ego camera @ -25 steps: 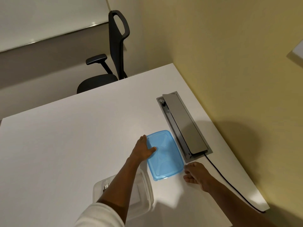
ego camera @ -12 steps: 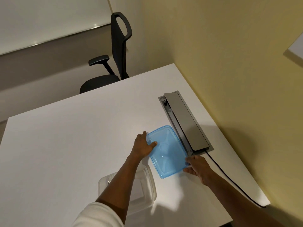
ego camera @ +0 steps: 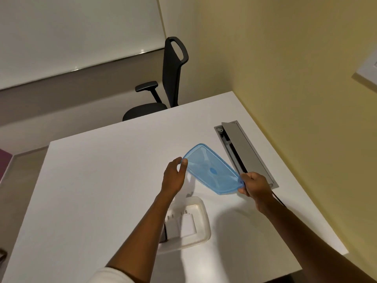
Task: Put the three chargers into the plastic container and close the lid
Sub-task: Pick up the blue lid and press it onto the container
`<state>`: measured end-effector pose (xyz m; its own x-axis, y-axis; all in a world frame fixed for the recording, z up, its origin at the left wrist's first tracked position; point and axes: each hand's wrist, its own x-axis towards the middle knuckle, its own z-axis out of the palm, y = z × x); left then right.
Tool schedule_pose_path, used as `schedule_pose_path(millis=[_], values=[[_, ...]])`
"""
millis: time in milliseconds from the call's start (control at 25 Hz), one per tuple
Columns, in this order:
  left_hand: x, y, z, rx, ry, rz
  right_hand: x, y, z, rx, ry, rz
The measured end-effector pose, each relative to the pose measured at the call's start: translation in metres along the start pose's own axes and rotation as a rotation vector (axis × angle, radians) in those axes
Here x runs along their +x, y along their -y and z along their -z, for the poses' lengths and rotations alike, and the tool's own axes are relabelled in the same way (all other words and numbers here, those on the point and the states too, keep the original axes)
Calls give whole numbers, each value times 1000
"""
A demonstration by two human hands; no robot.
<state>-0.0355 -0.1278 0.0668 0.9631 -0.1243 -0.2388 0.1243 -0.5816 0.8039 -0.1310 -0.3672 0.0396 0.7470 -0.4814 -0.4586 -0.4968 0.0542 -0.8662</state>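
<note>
You hold the blue lid (ego camera: 212, 170) above the white tabletop (ego camera: 102, 180) with both hands, tilted so its far left end sits higher than its near right corner. Your left hand (ego camera: 173, 176) pinches the lid's left edge, thumb on top and fingers curled beneath; that grip is closed on the lid. Your right hand (ego camera: 255, 186) clamps the near right corner between thumb and fingers, so that grip is closed on the lid too.

The clear plastic container (ego camera: 191, 223) rests on the tabletop nearer to you, below and a little left of the lid, with its top uncovered. Your left forearm crosses over its left part and hides that side. Inside it you can see white chargers (ego camera: 187, 222) with their prongs pointing away from you; how many lie there cannot be told.

To the right of the lid, a grey cable hatch (ego camera: 244, 150) is set into the tabletop with its flap raised. A black office chair (ego camera: 171, 78) stands beyond the far edge.
</note>
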Motion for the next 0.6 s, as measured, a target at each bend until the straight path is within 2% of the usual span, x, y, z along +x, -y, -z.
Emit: schedule_pose_path(millis=[200,600], values=[[-39,13,39,-124,-55,27,-43,7,-18,-76,37,55],[-106,74,82,-346,11,152,-111,-32,-63,-385,110,239]])
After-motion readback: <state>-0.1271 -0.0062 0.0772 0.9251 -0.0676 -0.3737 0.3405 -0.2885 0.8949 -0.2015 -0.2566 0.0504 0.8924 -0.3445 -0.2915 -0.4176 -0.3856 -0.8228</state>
